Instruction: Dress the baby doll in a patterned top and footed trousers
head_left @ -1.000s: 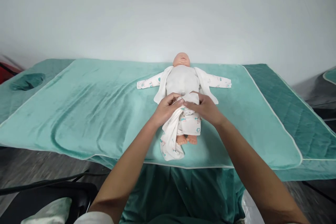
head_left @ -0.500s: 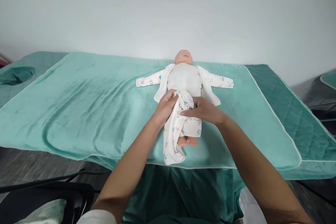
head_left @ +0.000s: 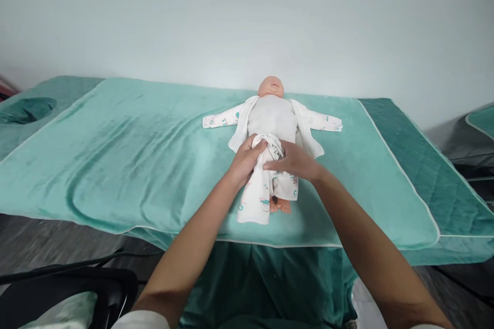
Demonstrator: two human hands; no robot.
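my left hand (head_left: 247,162): thumb and fingers closed on the bunched upper end of the white cloth trousers with small coloured prints (head_left: 254,203)
my right hand (head_left: 295,160): thumb laid across the cloth, fingers apart from it and partly hidden; i cannot tell whether they grip
trousers: over the lower body of the pink, smooth-headed baby doll (head_left: 271,87), one leg hanging loose toward me
bare pink feet (head_left: 283,206): showing below the printed hem, one partly behind the loose leg
white printed long-sleeved top (head_left: 222,117): open in front, sleeves spread wide
snag risk: a foot could catch in the gathers if i pull while they are bunched
twist risk: uneven pulling could turn the leg
slide risk: a hard tug could shift the doll on the mint-green plush cover (head_left: 154,164)
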